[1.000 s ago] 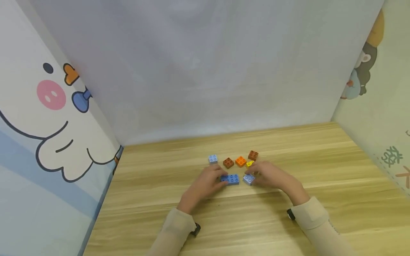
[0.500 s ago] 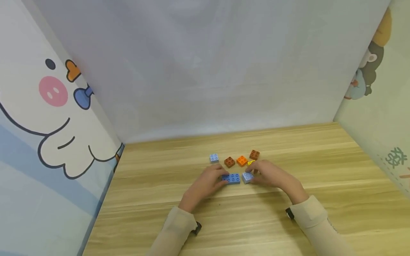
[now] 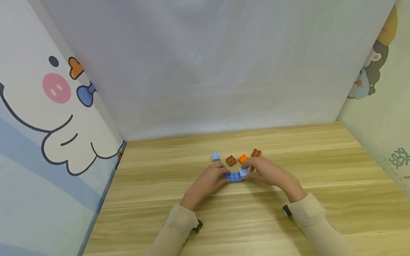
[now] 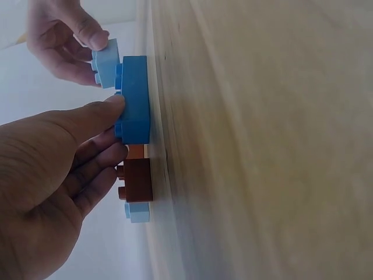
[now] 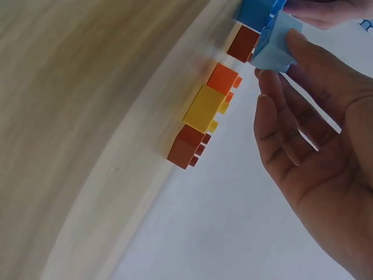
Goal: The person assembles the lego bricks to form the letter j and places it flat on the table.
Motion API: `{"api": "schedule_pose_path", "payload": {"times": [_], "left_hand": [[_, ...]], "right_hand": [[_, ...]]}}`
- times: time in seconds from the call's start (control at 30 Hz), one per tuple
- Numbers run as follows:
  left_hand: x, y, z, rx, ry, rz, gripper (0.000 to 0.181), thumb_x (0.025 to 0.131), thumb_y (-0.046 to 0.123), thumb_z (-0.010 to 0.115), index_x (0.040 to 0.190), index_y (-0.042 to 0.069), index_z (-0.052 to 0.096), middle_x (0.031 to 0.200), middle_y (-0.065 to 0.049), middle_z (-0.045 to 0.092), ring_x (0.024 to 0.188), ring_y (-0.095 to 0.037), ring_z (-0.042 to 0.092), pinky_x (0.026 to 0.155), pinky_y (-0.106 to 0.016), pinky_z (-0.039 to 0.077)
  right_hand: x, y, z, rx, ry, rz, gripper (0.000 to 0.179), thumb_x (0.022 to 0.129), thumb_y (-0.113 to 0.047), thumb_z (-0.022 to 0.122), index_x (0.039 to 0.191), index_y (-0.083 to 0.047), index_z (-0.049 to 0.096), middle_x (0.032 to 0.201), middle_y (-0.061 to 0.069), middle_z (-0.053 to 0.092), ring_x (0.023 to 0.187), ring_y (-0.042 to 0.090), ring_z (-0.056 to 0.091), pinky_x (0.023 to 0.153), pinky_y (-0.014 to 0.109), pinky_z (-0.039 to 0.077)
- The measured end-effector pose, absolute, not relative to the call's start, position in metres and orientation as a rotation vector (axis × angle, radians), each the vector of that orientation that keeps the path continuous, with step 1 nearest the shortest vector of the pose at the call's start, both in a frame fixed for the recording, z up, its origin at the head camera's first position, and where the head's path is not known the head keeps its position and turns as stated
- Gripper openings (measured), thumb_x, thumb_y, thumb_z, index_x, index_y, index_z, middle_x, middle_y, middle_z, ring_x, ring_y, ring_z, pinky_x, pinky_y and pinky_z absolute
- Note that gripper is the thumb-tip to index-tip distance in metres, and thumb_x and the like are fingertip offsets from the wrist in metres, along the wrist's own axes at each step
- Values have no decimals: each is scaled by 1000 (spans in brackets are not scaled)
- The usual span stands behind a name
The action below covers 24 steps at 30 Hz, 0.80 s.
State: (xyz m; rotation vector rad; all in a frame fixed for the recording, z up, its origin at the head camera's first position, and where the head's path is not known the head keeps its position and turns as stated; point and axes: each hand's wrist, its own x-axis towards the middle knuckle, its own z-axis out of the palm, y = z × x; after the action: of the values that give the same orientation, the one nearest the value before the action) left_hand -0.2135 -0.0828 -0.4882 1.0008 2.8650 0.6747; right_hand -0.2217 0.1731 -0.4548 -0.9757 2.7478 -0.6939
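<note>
On the wooden table, my left hand (image 3: 207, 180) pinches the left end of a long blue toy brick (image 3: 234, 177) between thumb and fingers. My right hand (image 3: 268, 171) grips a small light blue brick (image 3: 243, 172) over the blue brick's right end. The left wrist view has this light blue brick (image 4: 107, 63) tilted, its lower edge right at the studs of the blue brick (image 4: 136, 96). From the right wrist, the thumb lies on the near side of the light blue brick (image 5: 274, 46), and the far fingertips are partly hidden behind it.
Behind the hands on the table (image 3: 230, 227) sit another light blue brick (image 3: 215, 156), a brown brick (image 3: 231, 160), an orange one (image 3: 243, 158) and a second brown one (image 3: 256, 152). A yellow brick (image 5: 204, 108) shows beside them in the right wrist view. Grey cloth (image 3: 208, 71) stands behind.
My right hand has lifted the light blue brick and carried it left, over the blue brick's right end. The left hand keeps its hold on the blue brick. The head view has shifted slightly.
</note>
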Motion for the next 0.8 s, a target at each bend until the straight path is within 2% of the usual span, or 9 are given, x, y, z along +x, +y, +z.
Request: {"api": "schedule_pose_path", "payload": {"times": [0.23, 0.8], "left_hand": [[-213, -83, -489, 989, 2857, 695, 31, 99, 25, 69, 125, 9, 71, 119, -4, 69, 107, -16, 65, 97, -32, 54], [-216, -82, -488, 987, 2843, 706, 30, 98, 24, 70, 124, 8, 72, 119, -4, 69, 106, -16, 66, 95, -31, 55]], "right_hand": [[-220, 170, -453, -973, 2746, -734, 29, 95, -18, 73, 122, -7, 70, 118, 7, 73, 98, 20, 67, 82, 33, 57], [-219, 160, -457, -986, 2766, -703, 31, 94, -16, 74, 124, -6, 69, 119, 8, 73, 99, 21, 69, 83, 35, 59]]}}
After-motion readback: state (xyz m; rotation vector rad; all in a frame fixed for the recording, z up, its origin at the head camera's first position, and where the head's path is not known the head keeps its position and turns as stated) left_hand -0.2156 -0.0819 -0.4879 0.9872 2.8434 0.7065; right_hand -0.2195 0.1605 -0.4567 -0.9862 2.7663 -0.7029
